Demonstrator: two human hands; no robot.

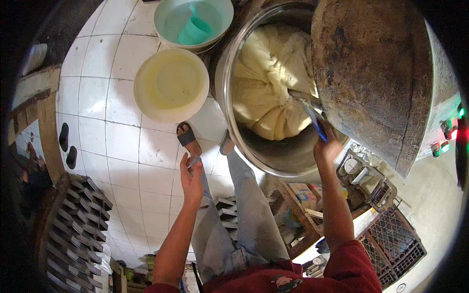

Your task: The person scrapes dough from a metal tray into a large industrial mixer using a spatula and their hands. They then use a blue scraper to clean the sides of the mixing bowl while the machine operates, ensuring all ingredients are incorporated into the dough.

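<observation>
A large mass of pale dough lies folded and creased in a deep steel mixing bowl. My right hand reaches over the bowl's near right side, closed on a blue-handled knife. The knife's metal blade points up and left, its tip end at the dough beside a dark metal part in the bowl; how deep it goes I cannot tell. Away from the bowl, my left hand hangs in front of my left leg, fingers loosely bent and apart, with nothing visible in it.
The mixer's big worn body overhangs the bowl's right side. Left of the bowl stand a cream basin and a basin of water with a green dipper. Stacked metal pans stand lower left, a crate lower right.
</observation>
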